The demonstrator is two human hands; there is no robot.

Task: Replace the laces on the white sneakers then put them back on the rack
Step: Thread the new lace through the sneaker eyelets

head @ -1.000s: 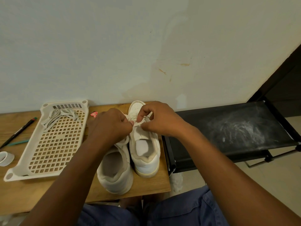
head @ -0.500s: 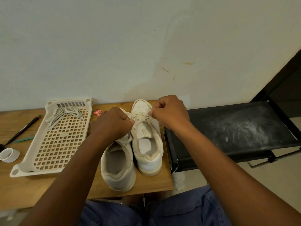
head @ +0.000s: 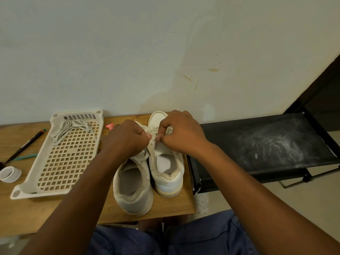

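Observation:
Two white sneakers stand side by side on the wooden table, heels toward me: the left sneaker and the right sneaker. My left hand and my right hand meet over the right sneaker's lacing. Each pinches a piece of white lace between thumb and fingers. The knuckles hide most of the lacing. A loose grey-white lace lies in the far end of a cream perforated tray. The black fabric rack shelf stands to the right of the table.
A black pen and a green pencil lie at the table's left, with a roll of white tape at the left edge. A small red wrapper lies behind the sneakers. A pale wall rises right behind the table.
My right hand has moved back down and left from the sneaker's toe end, closing up with the left hand over the lacing. The left hand has hardly moved.

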